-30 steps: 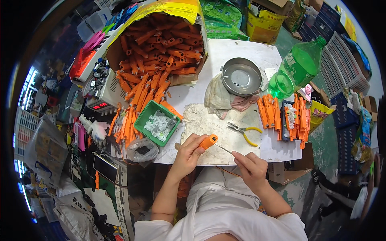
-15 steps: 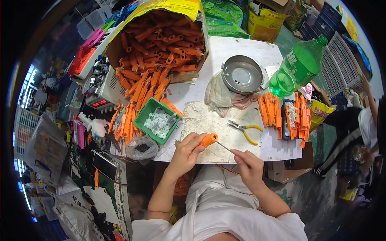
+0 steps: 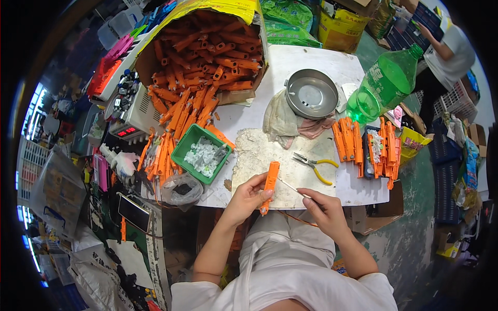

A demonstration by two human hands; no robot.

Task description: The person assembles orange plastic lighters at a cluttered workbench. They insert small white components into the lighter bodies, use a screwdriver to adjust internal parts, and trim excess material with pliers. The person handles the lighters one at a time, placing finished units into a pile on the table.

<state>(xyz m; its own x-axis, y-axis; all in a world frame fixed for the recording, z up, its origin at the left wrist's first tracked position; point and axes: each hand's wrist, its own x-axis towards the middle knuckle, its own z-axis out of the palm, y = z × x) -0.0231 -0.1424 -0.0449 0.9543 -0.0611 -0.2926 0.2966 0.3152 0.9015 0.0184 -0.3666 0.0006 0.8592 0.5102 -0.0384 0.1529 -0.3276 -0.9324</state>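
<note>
Left hand [image 3: 248,201] grasps the orange casing [image 3: 270,181], turned since earlier from end-on to lengthwise, over the near edge of the worktop [image 3: 353,193]; thin rod [image 3: 293,187], tip beside casing, gripped by right hand [image 3: 324,210]

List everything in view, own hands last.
Flat worktop: 1, white, centre
Oblong plastic part: 1, orange, front centre
Slim rod: 1, pale, right of part
Metal pliers: 1, yellow-handled, centre right
Rectangular plastic tray: 1, green, centre left
Small pieces: many, whitish, in tray
Round metal pan: 1, grey, beyond pliers
Rumpled cloth: 1+, off-white, by pan
Plastic bottle: 1, green, right rear
Open cardboard box: 1, yellow-flapped, left rear
Heaped plastic parts: many, orange, in box
Background clutter: uncountable, mixed, edges
Another person: 1, white top, upper right
Left hand: 1, bare, on part
Right hand: 1, bare, on rod
</note>
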